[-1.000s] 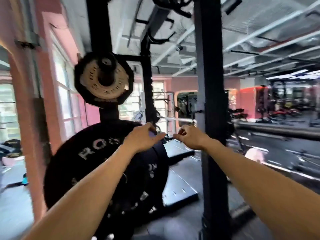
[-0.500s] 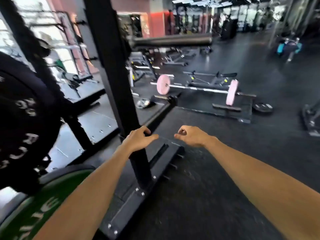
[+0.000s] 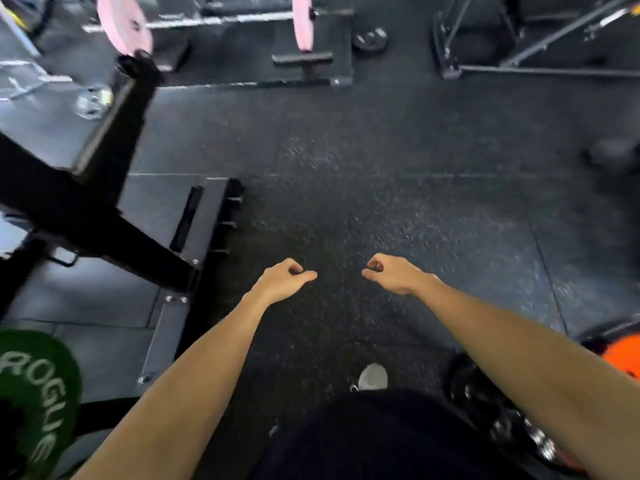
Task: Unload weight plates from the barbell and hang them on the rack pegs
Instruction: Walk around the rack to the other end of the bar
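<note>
While both arms reach out over the speckled black rubber floor (image 3: 398,188) at the middle of the frame, neither hand holds anything. The left hand (image 3: 282,280) has its fingers curled loosely under with the thumb pointing toward the right of the frame, and the right hand (image 3: 391,273) mirrors it, fingers loosely curled, thumb and forefinger near each other around nothing. The 2 hands hang apart with bare floor between them.

At the lower left corner a green plate (image 3: 33,400) with white ROGUE lettering is partly cut off by the frame edge; whether it sits on a peg cannot be told. Just above it, the black rack base (image 3: 104,223) runs from the left edge toward the centre, bolted to a flat platform. At the lower right, an orange plate (image 3: 623,358) shows at the frame edge, and a black plate (image 3: 485,400) lies beside it, partly hidden by the right forearm. Along the top of the frame a barbell (image 3: 221,19) carries 2 pink plates (image 3: 125,26), well apart from the hands. A grey shoe (image 3: 373,375) shows at the lower centre.
</note>
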The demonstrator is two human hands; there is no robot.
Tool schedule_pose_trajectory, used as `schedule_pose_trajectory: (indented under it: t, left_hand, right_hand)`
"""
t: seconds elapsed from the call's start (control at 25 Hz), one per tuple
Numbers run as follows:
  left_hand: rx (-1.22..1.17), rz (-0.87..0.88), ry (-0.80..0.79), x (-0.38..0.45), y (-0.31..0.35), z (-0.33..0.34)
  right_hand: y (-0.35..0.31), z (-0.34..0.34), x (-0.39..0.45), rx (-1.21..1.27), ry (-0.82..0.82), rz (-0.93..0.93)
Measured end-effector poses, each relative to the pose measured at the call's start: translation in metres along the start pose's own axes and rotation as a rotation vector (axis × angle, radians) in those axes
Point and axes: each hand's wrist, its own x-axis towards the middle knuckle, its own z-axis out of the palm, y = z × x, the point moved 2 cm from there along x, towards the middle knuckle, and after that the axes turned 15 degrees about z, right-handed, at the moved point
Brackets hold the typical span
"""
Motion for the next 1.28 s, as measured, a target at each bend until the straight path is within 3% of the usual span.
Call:
schedule_pose_trajectory:
  t: [0.24,0.6,0.88,1.12,1.28]
  left_hand:
    - [0.105,-0.051,-0.286,0.024,0.011,0.102]
    - [0.187,-0.032,-0.453,0.099,0.024,0.116]
    - [0.159,-0.081,-0.53,0.272,0.077,0.035]
    - [0.207,-0.021,-0.514,0.422,0.139,-0.062]
    - [0.175,-0.06,-0.484,0.502,0.172,-0.094]
  right_hand:
    - [0.129,0.05,0.012,0.108,-0.136,0.221]
    - [0.163,0.049,0.055,0.166,-0.275,0.344]
    - [0.124,-0.092,0.182,0.219,-0.28,0.401]
    - [0.071,-0.261,0.289,0.325,-0.121,0.335]
    - [0.052,-0.325,0.353,0.272,-0.128,0.331]
